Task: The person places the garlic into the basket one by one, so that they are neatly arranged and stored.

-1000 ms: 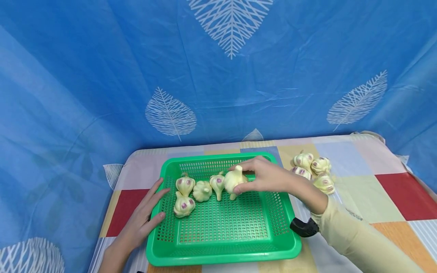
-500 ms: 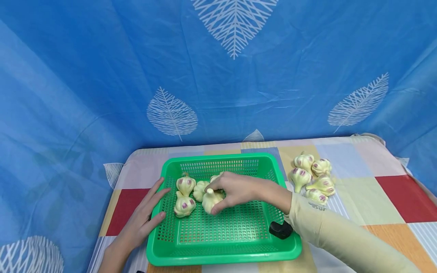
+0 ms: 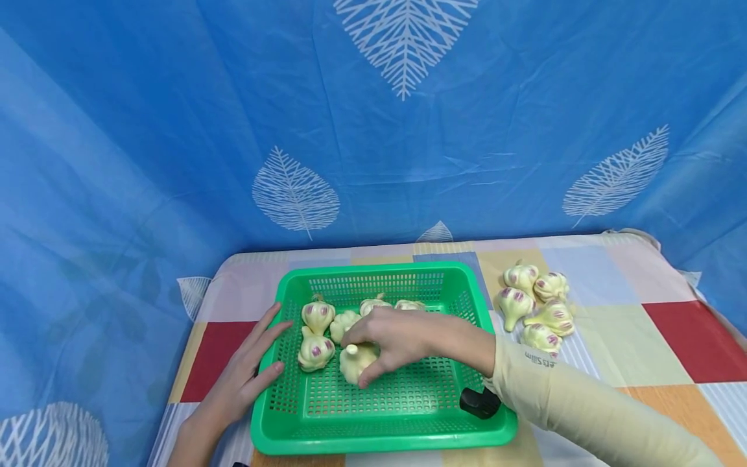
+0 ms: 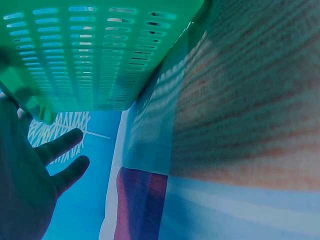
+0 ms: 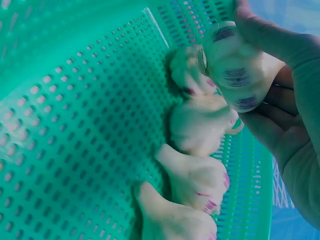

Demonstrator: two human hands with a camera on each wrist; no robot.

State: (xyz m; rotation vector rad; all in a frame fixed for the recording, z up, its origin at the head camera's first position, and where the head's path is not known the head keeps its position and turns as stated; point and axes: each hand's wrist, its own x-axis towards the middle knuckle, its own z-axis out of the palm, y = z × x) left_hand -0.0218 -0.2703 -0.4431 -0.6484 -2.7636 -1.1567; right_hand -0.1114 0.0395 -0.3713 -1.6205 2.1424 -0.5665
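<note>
In the head view my right hand (image 3: 397, 337) grips a garlic bulb (image 3: 356, 364) with thumb and fingers, its stem pointing up, over the green basket (image 3: 379, 444). The right wrist view shows purple streaks on the held garlic bulb (image 5: 232, 70). Beside it in the basket lie a garlic bulb (image 3: 344, 326) and two more at the left, one garlic bulb (image 3: 318, 316) behind another (image 3: 316, 352). Two others, a garlic bulb (image 3: 373, 305) and a garlic bulb (image 3: 410, 305), are partly hidden behind my right hand. My left hand (image 3: 236, 379) rests at the basket's left rim, fingers spread.
Right of the basket, several garlic bulbs (image 3: 515, 303) lie in a cluster on the checked tablecloth (image 3: 613, 344). A blue curtain (image 3: 467, 162) with white leaf prints hangs behind the table. The perforated basket wall (image 4: 80, 55) fills the top of the left wrist view.
My right hand has carried the garlic bulb left and toward the near side of the basket, uncovering a bulb at the back. My left hand stays at the rim.
</note>
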